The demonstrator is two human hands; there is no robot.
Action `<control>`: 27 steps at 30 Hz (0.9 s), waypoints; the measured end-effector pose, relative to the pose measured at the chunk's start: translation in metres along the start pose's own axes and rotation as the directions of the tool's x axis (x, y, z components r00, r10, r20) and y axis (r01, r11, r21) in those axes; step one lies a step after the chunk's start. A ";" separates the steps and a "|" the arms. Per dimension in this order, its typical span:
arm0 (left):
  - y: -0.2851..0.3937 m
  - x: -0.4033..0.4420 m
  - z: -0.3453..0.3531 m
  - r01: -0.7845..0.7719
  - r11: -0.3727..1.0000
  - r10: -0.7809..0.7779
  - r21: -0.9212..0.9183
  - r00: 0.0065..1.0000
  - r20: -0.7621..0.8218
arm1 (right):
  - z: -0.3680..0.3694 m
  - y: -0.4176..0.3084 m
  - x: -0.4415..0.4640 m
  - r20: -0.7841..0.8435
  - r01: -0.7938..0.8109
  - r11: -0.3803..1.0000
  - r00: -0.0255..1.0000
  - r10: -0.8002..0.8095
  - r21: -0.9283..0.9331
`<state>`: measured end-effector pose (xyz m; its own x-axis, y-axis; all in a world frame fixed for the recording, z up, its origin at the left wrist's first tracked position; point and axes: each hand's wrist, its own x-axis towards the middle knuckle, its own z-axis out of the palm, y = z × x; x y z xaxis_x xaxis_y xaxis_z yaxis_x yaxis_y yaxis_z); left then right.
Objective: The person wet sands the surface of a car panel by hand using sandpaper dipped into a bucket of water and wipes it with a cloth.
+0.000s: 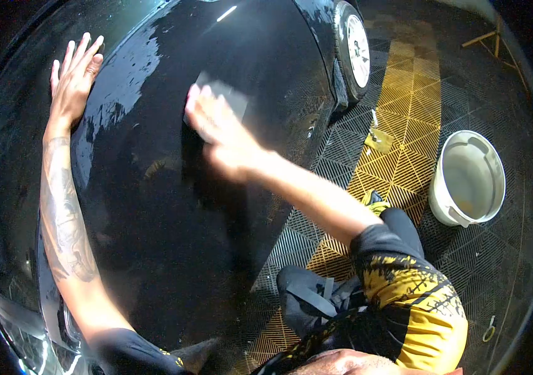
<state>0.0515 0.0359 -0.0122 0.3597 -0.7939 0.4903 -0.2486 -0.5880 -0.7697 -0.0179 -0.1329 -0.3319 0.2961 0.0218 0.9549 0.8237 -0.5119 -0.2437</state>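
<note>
My right hand [219,134], smeared by motion, presses a thin grey rectangular sheet [236,100] against a glossy black car panel [173,237]. The sheet's corners show beyond the fingers; whether it is sandpaper or a cloth I cannot tell. Farther left, my left hand [76,84] rests flat with fingers spread on the car's upper edge and holds nothing. Wet streaks [116,94] and light reflections show on the panel between the two hands.
A car wheel [358,51] stands at the top right. On the black and yellow grated floor [398,150] sits a white bucket [498,178] with liquid inside. Small yellowish scraps [379,140] lie near the wheel, and a metal stand [498,40] is at the back right.
</note>
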 end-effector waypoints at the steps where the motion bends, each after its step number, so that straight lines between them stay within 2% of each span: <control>1: -0.001 0.000 0.002 0.000 1.000 0.000 0.001 1.000 0.000 | -0.024 0.009 0.037 0.072 -0.231 0.939 0.964 0.257 -0.253; 2: -0.001 0.000 0.003 -0.006 1.000 0.006 0.003 1.000 0.006 | -0.015 0.061 0.050 -0.227 -0.203 0.887 0.967 0.116 -0.414; 3: -0.002 0.000 0.004 -0.009 1.000 0.009 0.006 1.000 0.000 | -0.043 0.073 0.064 -0.317 -0.308 0.951 0.906 0.281 -0.037; 4: -0.002 -0.001 0.004 -0.012 1.000 0.012 0.006 1.000 -0.003 | -0.057 0.081 0.087 -0.370 -0.272 0.941 0.910 0.184 -0.200; 5: 0.000 -0.003 0.003 -0.010 1.000 0.010 0.007 1.000 0.000 | -0.054 0.069 0.078 -0.321 -0.392 0.917 0.861 0.394 0.074; 6: 0.001 -0.003 0.002 -0.011 1.000 0.011 0.012 1.000 0.002 | -0.051 0.056 0.072 -0.219 -0.491 0.807 0.792 0.570 0.328; 7: 0.001 -0.001 0.001 -0.007 1.000 0.007 0.019 1.000 -0.002 | -0.028 0.035 0.054 -0.181 -0.406 0.913 0.895 0.408 0.046; 8: 0.001 -0.001 0.001 0.004 1.000 -0.003 0.022 1.000 -0.011 | -0.006 0.014 0.036 -0.136 -0.256 0.940 0.964 0.229 -0.227; 9: 0.002 -0.001 -0.001 0.010 1.000 -0.010 0.020 1.000 0.003 | 0.004 -0.008 0.006 -0.070 -0.084 0.996 0.994 0.086 0.021; 10: 0.003 -0.001 -0.001 0.014 1.000 -0.014 0.018 1.000 0.017 | 0.001 -0.007 0.003 0.008 -0.071 0.997 0.997 0.071 0.009; 12: 0.006 -0.001 -0.003 0.022 0.999 -0.022 0.027 1.000 0.008 | -0.014 0.033 0.039 -0.152 -0.243 0.962 0.963 0.224 -0.122; 13: 0.006 -0.001 -0.003 0.025 0.999 -0.026 0.025 1.000 0.012 | -0.018 0.073 0.063 -0.284 -0.310 0.916 0.930 0.235 -0.256; 14: 0.007 -0.001 -0.003 0.030 0.999 -0.031 0.021 0.999 0.018 | -0.034 0.100 0.073 -0.346 -0.306 0.931 0.911 0.224 -0.201; 15: 0.006 -0.001 -0.002 0.031 0.999 -0.031 0.030 0.999 0.020 | -0.039 0.115 0.083 -0.276 -0.335 0.859 0.931 0.239 -0.388; 17: 0.005 -0.001 -0.001 0.034 0.999 -0.034 0.025 0.999 0.020 | -0.031 0.099 0.084 -0.253 -0.333 0.856 0.935 0.247 -0.395; 18: 0.005 -0.001 -0.001 0.033 0.999 -0.033 0.021 0.999 0.016 | -0.016 0.062 0.070 -0.299 -0.304 0.928 0.925 0.234 -0.213; 19: 0.005 -0.001 -0.001 0.032 0.999 -0.032 0.000 0.999 0.013 | -0.006 0.020 0.049 -0.132 -0.280 0.945 0.956 0.260 -0.166; 20: 0.006 -0.002 -0.001 0.043 0.999 -0.043 0.003 0.999 0.010 | 0.008 -0.005 0.024 -0.065 -0.120 0.993 0.991 0.120 0.015; 22: 0.007 -0.002 -0.003 0.045 0.999 -0.045 -0.010 0.999 0.012 | -0.003 0.008 0.021 -0.026 -0.009 0.999 1.000 0.010 0.048; 23: 0.006 0.000 -0.005 0.041 0.999 -0.041 -0.005 0.999 0.011 | -0.010 0.028 0.037 -0.120 -0.025 0.999 0.993 0.020 -0.040; 24: 0.005 -0.001 -0.004 0.038 0.999 -0.038 0.002 0.999 0.006 | -0.018 0.052 0.065 -0.196 -0.177 0.970 0.970 0.143 -0.167; 25: 0.005 -0.001 -0.003 0.035 0.999 -0.035 0.005 0.999 0.003 | -0.027 0.084 0.078 -0.314 -0.218 0.970 0.933 0.175 -0.108; 27: 0.006 -0.002 -0.001 0.026 1.000 -0.026 0.018 1.000 0.000 | -0.029 0.106 0.084 -0.279 -0.263 0.928 0.942 0.188 -0.262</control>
<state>0.0487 0.0336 -0.0179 0.3660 -0.7784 0.5101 -0.2232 -0.6056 -0.7639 0.0805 -0.2102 -0.2724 0.2992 -0.3150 0.9007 0.5602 -0.7062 -0.4331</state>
